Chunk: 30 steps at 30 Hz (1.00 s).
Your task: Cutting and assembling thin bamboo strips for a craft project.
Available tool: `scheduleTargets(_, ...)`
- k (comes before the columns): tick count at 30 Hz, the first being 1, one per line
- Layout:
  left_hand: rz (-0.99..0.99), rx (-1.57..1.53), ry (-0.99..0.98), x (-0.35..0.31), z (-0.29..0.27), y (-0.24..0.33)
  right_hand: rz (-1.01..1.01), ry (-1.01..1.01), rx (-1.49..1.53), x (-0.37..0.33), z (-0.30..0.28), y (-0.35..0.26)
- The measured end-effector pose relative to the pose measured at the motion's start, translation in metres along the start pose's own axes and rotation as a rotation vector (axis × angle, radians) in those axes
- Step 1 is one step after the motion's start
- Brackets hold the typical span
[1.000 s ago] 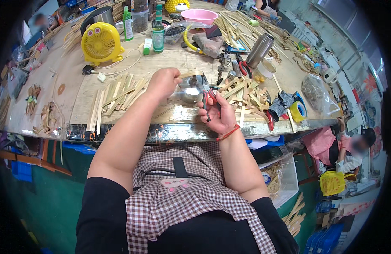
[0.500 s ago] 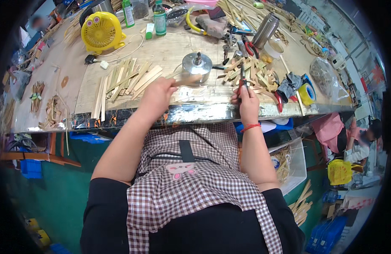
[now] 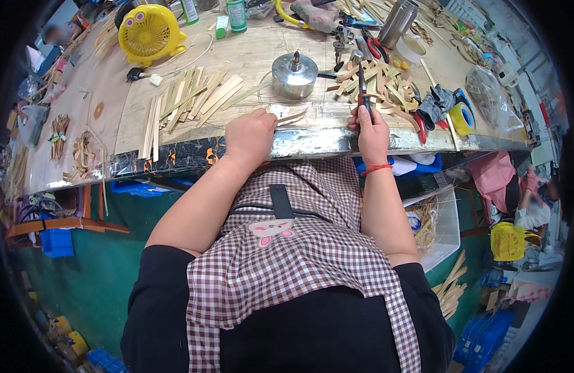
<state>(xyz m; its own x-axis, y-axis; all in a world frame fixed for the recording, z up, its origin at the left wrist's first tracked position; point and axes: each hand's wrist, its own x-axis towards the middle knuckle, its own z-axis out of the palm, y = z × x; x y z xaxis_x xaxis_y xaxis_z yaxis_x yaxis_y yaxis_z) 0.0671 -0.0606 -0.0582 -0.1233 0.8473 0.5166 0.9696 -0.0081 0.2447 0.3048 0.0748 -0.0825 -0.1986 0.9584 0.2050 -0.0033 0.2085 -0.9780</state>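
My left hand (image 3: 251, 135) is closed at the table's front edge, pinching one end of a curved bamboo strip (image 3: 292, 117). The strip's free end points right, below a round silver metal burner (image 3: 294, 79) with a dark tip on top. My right hand (image 3: 370, 129) is wrapped round a pair of long-nosed pliers (image 3: 362, 93) with red and dark handles. Their dark jaws point away from me, with no strip in them. Beyond the pliers lies a heap of short bent bamboo pieces (image 3: 386, 87). Flat straight bamboo strips (image 3: 186, 99) lie left of the burner.
A yellow fan (image 3: 150, 36) stands at the back left. At right are a steel flask (image 3: 399, 23), red-handled pliers (image 3: 422, 128), grey gloves (image 3: 437, 104) and a yellow tape roll (image 3: 463, 118). Another person (image 3: 530, 214) sits far right.
My left hand has drawn the strip from beside the burner toward the table edge and slightly right. My right hand still holds the pliers upright. The whole view has shifted a little.
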Motion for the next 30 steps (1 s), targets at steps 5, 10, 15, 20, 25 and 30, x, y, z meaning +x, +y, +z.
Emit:
scheduleTargets(5,-0.036,-0.001,-0.006,0.001,0.010,0.005,-0.017,-0.011,-0.038,-0.002,0.003,-0.004)
scheduleTargets(10,0.000,0.047,-0.035,0.008,0.019,0.006,-0.005,-0.005,0.005,-0.004,0.003,-0.005)
scheduleTargets(15,0.041,0.023,-0.005,0.007,0.021,0.001,-0.011,-0.002,-0.019,-0.005,0.002,-0.007)
scheduleTargets(20,0.054,0.036,0.003,0.007,0.018,-0.002,-0.029,-0.001,-0.027,-0.003,0.002,-0.005)
scheduleTargets(25,0.028,0.029,-0.037,0.007,0.019,-0.002,-0.039,-0.015,-0.104,-0.004,0.001,-0.003)
scheduleTargets(30,0.005,0.035,-0.057,0.010,0.018,0.000,-0.061,0.000,-0.109,-0.001,0.001,0.000)
